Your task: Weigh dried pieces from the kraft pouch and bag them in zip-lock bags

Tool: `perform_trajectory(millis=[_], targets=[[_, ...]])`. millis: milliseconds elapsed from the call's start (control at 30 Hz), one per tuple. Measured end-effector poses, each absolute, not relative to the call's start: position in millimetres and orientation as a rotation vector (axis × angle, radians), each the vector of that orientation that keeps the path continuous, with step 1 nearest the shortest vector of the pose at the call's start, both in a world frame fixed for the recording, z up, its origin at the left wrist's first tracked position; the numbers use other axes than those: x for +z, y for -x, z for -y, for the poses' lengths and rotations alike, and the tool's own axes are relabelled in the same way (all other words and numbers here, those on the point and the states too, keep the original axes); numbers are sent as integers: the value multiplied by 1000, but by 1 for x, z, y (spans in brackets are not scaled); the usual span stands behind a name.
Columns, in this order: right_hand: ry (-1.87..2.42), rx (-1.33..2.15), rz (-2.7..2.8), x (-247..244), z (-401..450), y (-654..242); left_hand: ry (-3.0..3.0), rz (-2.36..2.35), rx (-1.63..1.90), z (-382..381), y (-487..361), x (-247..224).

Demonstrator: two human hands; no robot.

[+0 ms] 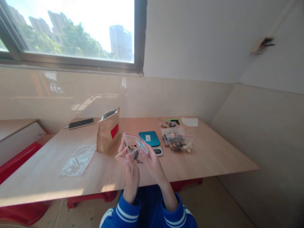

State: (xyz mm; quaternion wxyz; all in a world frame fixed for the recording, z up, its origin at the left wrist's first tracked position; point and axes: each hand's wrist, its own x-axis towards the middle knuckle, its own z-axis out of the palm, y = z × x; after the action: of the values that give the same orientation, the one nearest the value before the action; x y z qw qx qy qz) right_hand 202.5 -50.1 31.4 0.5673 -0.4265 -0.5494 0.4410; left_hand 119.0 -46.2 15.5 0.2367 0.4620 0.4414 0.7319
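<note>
Both hands, left hand [129, 164] and right hand [149, 160], pinch the small clear zip-top plastic bag [135, 144] at its mouth; best hold it level, fingers clear of the red seal strip

A wooden surface [209, 155] is seen bearing a paper bag [108, 134], a phone [81, 123], a scale [151, 141], filled zip bags [177, 141] and an empty one [78, 160].

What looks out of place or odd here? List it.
Little stands out. The wooden board used as a tabletop rests on red supports and overhangs them on the right. On the far wall, a fitting hangs askew with loose wires. Nothing looks spilled.
</note>
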Motion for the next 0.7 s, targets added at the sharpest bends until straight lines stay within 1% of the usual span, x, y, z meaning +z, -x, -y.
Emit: perform_trajectory(millis=[100,167,300,533,700], targets=[[981,942,1209,35,60,-207,-1239,-1139,2054,53,-115,13],[1008,959,1182,36,67,-214,-1165,-1209,2040,53,-108,15],[1054,962,1165,31,79,-228,-1138,-1308,1869,51,-90,18],[1069,835,1144,25,86,-235,-908,-1066,1595,51,-77,12],[1093,725,1001,28,90,-245,-896,-1262,1717,53,-63,12]])
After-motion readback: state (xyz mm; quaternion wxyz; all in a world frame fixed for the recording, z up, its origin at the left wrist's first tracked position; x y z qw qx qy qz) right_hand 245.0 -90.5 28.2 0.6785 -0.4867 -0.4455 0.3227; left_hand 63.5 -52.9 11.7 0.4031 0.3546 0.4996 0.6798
